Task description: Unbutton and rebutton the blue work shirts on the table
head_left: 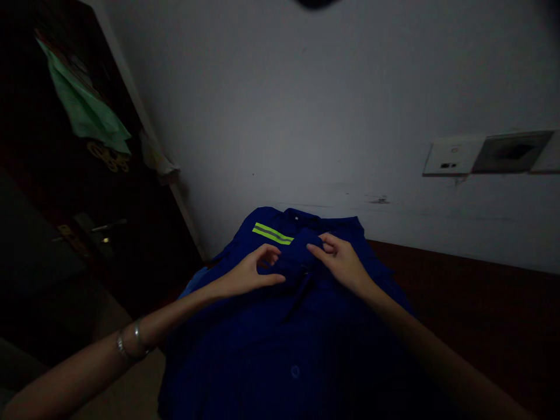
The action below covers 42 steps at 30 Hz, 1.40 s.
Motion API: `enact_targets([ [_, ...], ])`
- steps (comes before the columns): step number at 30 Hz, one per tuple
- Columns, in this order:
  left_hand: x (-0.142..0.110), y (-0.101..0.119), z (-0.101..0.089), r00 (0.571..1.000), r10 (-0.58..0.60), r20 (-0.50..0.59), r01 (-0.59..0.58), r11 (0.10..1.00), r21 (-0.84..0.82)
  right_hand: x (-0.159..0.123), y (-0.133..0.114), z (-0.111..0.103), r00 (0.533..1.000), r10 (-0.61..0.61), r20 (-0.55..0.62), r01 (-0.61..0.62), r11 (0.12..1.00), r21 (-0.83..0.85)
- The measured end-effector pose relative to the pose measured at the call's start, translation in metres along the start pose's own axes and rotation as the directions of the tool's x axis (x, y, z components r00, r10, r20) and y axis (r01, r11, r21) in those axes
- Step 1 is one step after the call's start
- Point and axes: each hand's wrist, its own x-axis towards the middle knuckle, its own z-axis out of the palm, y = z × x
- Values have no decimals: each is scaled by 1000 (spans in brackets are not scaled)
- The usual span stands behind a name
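Observation:
A dark blue work jacket (245, 344) lies spread before me, its collar toward the wall. A yellow-green reflective strip (272, 234) crosses the left of its chest. My right hand (340, 260) pinches a fold of the jacket's blue cloth between thumb and fingers, just right of the strip. Over the chest, my left hand (258, 271) has its thumb and curled fingers apart, with nothing between them. Near the middle of the front there is a dark slit or fold. Deep shadow hides much of the lower jacket.
The jacket rests on a dark reddish-brown wooden surface (459, 286) against a pale wall (280, 105). Wall sockets (452, 156) are at the right. On the left stands a dark door with a metal handle (105, 227) and a hanging green cloth (83, 105).

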Motion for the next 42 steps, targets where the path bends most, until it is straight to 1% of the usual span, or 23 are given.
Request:
enact_targets([
  [2,0,-13,1,1000,-27,8,26,995,96,4,3,-8,996,29,-80,-26,999,46],
  [4,1,-29,6,988,-154,17,152,984,94,8,6,-15,984,85,-154,-66,990,123],
  [5,1,-37,9,968,-250,36,249,968,44,9,7,-18,975,119,-186,-87,981,174],
  [6,1,-44,13,936,-347,69,349,936,-34,11,8,-21,965,155,-214,-106,969,225],
  [7,1,-50,18,903,-412,121,426,895,-134,12,10,-22,953,190,-235,-123,955,271],
  [8,0,-54,23,875,-445,189,480,847,-228,12,11,-23,943,220,-248,-138,941,310],
  [10,-2,-57,32,844,-430,320,528,771,-356,14,15,-24,933,261,-248,-162,920,358],
  [12,-3,-56,39,830,-400,388,543,737,-402,15,19,-25,932,274,-238,-177,915,362],
  [14,-4,-51,44,839,-395,374,536,718,-444,16,22,-29,937,257,-238,-179,935,306],
  [16,-3,-46,45,870,-370,325,491,701,-517,17,21,-34,948,163,-272,-123,980,157],
  [18,-1,-39,45,904,-329,273,427,688,-587,16,17,-38,945,-35,-325,-2,994,-112],
  [19,1,-36,44,917,-312,249,398,683,-612,14,14,-40,931,-153,-331,63,961,-269],
  [21,4,-29,41,932,-290,218,361,679,-639,9,5,-39,899,-346,-270,165,837,-521],
  [22,5,-24,39,935,-284,212,352,681,-642,5,0,-37,893,-398,-209,209,779,-591],
  [23,6,-20,38,937,-280,209,348,687,-638,2,-5,-34,896,-423,-134,258,742,-619],
  [24,7,-15,37,938,-276,208,344,697,-629,-2,-9,-30,903,-426,-52,307,726,-616],
  [25,8,-10,36,939,-272,211,344,709,-615,-5,-13,-26,912,-408,35,348,729,-589],
  [27,9,-1,36,940,-260,220,340,741,-578,-10,-19,-18,925,-315,211,379,777,-503],
  [29,10,6,36,945,-244,217,324,778,-538,-12,-20,-14,915,-186,358,335,843,-420],
  [30,10,9,37,951,-239,197,308,796,-521,-11,-19,-13,905,-127,406,298,870,-392],
  [33,12,16,38,966,-233,107,256,839,-480,-8,-14,-15,889,-23,458,203,915,-349],
  [37,12,24,38,982,-185,49,186,864,-469,-6,-11,-20,887,-11,461,136,962,-238],
  [42,10,35,39,994,-108,-32,79,869,-488,-8,-12,-17,876,20,482,55,989,-140],
])
